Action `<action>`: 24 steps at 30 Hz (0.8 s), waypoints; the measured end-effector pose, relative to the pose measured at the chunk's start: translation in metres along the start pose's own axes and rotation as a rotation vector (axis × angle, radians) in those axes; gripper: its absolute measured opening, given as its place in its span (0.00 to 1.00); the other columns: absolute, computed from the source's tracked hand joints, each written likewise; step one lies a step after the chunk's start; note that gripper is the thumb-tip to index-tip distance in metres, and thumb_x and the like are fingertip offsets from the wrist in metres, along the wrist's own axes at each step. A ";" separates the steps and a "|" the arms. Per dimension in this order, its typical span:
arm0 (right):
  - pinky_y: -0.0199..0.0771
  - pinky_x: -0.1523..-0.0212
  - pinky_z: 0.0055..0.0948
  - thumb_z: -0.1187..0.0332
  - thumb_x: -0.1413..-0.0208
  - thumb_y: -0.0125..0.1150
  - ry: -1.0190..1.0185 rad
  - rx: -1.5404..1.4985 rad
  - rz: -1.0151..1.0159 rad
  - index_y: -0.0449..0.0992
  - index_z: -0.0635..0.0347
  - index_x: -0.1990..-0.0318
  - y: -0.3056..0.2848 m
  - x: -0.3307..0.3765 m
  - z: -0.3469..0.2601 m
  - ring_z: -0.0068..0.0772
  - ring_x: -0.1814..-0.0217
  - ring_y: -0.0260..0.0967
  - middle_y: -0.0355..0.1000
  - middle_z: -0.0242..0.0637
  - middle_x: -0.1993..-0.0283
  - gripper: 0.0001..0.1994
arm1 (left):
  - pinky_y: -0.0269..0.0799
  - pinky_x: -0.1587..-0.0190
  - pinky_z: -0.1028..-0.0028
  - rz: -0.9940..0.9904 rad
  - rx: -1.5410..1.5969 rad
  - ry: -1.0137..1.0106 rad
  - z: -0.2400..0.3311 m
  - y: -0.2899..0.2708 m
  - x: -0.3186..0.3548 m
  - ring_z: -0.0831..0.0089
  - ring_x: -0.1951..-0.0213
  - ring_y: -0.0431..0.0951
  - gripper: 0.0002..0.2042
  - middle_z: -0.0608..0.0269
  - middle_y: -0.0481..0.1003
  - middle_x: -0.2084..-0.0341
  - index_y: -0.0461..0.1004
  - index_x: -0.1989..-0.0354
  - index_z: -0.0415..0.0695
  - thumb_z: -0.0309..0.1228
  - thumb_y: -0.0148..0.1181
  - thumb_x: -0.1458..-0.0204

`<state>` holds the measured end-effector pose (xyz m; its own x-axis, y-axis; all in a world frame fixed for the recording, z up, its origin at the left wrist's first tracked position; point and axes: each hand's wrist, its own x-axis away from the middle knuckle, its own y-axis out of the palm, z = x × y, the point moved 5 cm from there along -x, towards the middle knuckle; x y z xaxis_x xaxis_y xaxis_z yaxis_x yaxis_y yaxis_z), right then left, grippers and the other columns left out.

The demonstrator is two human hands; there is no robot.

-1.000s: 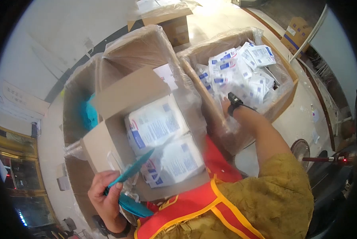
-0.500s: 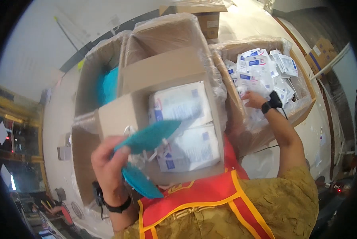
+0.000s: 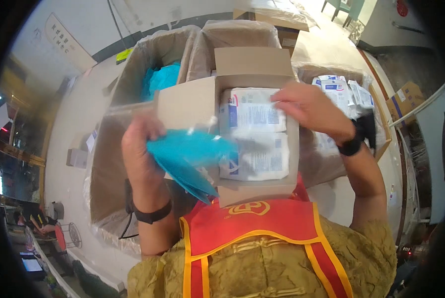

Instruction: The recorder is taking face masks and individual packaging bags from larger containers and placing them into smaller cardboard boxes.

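My left hand (image 3: 139,149) holds a flat teal packet in clear wrap (image 3: 187,156) over the near left corner of a small open cardboard box (image 3: 182,102). Inside that box lie white printed packets (image 3: 254,134), stacked flat. My right hand (image 3: 309,109) rests on the upper white packet at the box's right side, fingers spread over its edge. Each of my wrists carries a dark band.
A plastic-lined carton at the right (image 3: 376,107) holds several white and blue packets (image 3: 341,92). Another lined carton at the back left (image 3: 148,62) contains teal packets (image 3: 160,79). An empty-looking lined carton (image 3: 103,169) sits at the left. More cartons stand behind.
My right hand has left the right carton and come over onto the white packets in the small box. My left hand has raised the teal packet higher above the box corner.
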<state>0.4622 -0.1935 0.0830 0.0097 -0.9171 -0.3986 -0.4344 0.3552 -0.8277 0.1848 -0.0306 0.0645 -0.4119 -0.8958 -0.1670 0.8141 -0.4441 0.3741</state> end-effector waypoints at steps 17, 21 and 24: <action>0.68 0.48 0.42 0.66 0.58 0.71 0.202 0.053 -0.205 0.72 0.64 0.57 0.083 -0.038 0.043 0.53 0.48 0.67 0.69 0.49 0.54 0.20 | 0.65 0.69 0.77 -0.145 -0.065 0.031 0.006 -0.033 0.012 0.78 0.73 0.66 0.12 0.67 0.65 0.78 0.63 0.76 0.46 0.32 0.55 0.42; 0.69 0.52 0.42 0.72 0.52 0.63 -0.004 -0.006 -0.134 0.71 0.62 0.58 0.052 -0.021 -0.014 0.52 0.52 0.69 0.71 0.46 0.57 0.13 | 0.62 0.70 0.82 -0.189 -0.555 0.105 -0.009 0.004 0.005 0.82 0.72 0.66 0.06 0.67 0.71 0.73 0.73 0.62 0.40 0.24 0.59 0.48; 0.70 0.54 0.42 0.73 0.51 0.62 -0.129 0.032 -0.076 0.71 0.61 0.57 0.037 -0.015 -0.056 0.52 0.54 0.70 0.72 0.46 0.59 0.13 | 0.63 0.68 0.83 -0.355 -0.719 0.268 -0.016 0.048 0.007 0.83 0.71 0.68 0.10 0.68 0.72 0.73 0.76 0.58 0.39 0.24 0.62 0.49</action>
<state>0.3957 -0.1771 0.0803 0.1577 -0.9115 -0.3799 -0.3992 0.2931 -0.8688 0.2275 -0.0590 0.0666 -0.6551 -0.6350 -0.4095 0.7546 -0.5221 -0.3975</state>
